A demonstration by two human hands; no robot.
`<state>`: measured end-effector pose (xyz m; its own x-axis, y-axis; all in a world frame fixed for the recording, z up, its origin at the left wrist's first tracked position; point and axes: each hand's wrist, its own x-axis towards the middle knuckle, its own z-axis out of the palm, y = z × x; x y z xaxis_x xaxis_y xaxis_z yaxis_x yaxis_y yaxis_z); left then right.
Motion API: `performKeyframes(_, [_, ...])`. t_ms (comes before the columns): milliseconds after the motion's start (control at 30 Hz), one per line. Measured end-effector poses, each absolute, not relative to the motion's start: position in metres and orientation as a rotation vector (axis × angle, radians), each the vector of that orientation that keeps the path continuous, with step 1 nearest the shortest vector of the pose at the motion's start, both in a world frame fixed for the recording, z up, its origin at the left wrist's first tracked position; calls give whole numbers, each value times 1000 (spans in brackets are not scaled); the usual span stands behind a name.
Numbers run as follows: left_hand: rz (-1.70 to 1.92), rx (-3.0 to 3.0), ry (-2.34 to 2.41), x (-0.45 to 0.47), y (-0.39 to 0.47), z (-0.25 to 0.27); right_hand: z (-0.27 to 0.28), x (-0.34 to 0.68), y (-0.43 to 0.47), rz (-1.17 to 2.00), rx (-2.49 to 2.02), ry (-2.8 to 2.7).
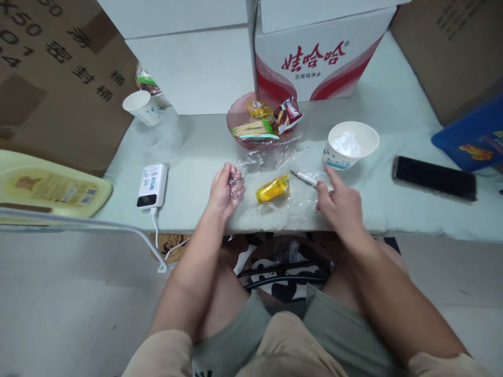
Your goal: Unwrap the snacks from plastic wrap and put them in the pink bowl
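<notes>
The fingers of the left hand were curled around crumpled clear film. Those of the right hand were clamped on a slim metal tool, forefinger stretched out, its tip pointing in toward the left fingers. A yellow packet lay on the table between the two sets of fingers, near the tool's tip. Beyond the left fingers stood a pink bowl of snacks; just past the right forefinger, a paper cup; well right of those fingers, a phone.
</notes>
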<state>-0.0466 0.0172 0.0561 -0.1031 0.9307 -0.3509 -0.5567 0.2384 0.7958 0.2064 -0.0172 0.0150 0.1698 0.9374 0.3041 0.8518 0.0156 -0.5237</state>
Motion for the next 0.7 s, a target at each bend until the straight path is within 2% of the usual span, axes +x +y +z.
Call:
performKeyframes(167, [1326,444,999,-45,16,57,29,208,-23,-3,-1648,-1589])
performKeyframes(400, [1190,535,974,-32,8,61,10,166,-15,210,-1127,-2195])
performKeyframes(700, [1321,437,1082,-43,17,48,4,173,-15,28,-1390,-2066])
